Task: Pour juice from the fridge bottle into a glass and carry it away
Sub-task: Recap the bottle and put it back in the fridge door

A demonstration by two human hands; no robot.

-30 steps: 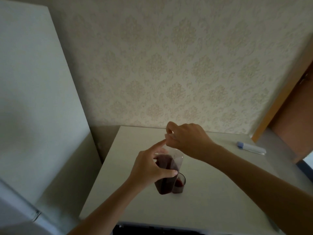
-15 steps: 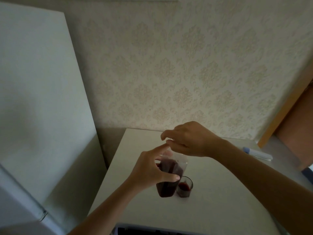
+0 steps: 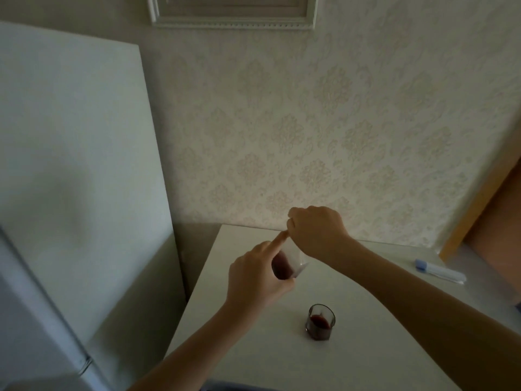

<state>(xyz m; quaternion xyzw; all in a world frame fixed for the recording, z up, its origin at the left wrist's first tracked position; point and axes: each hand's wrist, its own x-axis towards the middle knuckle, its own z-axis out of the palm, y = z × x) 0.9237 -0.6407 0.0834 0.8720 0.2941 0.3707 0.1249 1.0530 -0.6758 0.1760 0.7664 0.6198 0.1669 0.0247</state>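
Clear bottle [image 3: 284,266] of dark juice held tilted; small glass [image 3: 320,322] part-filled, upright.

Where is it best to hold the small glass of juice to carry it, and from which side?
Hold the glass around its side wall, from the right, fingers below the rim. It stands upright, open-topped and about half full, so a level side hold seems safest.

The room was dim, lit softly from the right, where the wall [image 3: 352,131] was palest. The fridge [image 3: 70,165] carried a broad, vague shadow across its side, and the gap between it and the table [image 3: 366,334] lay in gloom. No glare showed anywhere. The wide lens bent the fridge's edges and the frame [image 3: 234,21] at the top. Detail was soft throughout, and the hands [image 3: 315,235] looked slightly smeared. The glass [image 3: 320,323] cast only a faint shadow.
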